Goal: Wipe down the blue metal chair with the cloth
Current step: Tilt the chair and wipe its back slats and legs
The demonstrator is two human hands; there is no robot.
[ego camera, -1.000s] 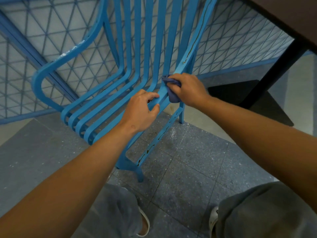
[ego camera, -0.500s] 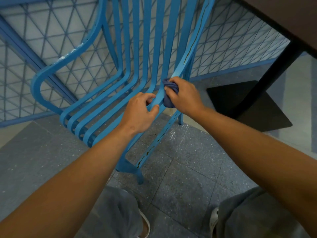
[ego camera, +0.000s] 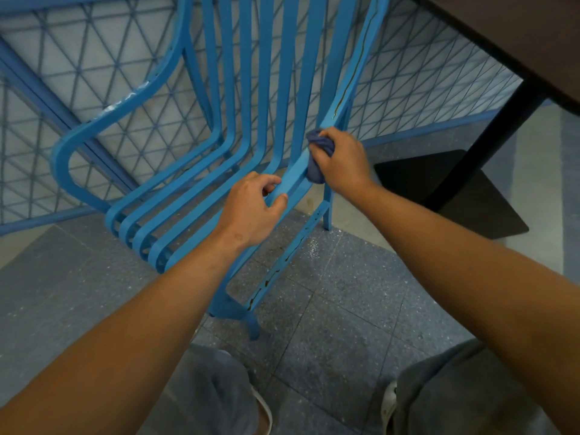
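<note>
While the left hand (ego camera: 251, 208) grips a slat of the blue chair (ego camera: 175, 196) on the floor (ego camera: 345, 293), the right hand (ego camera: 343, 161) squeezes the cloth (ego camera: 314, 174), pressing it against the chair's side.

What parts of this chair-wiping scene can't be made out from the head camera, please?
- Cloth: mostly hidden inside the right hand; its size and full shape are unclear.
- Blue chair: backrest top cut off by the upper frame edge.
- Slat under the left hand: covered by its grip.
- Table: only a corner shows; the right edge cuts it.
</note>
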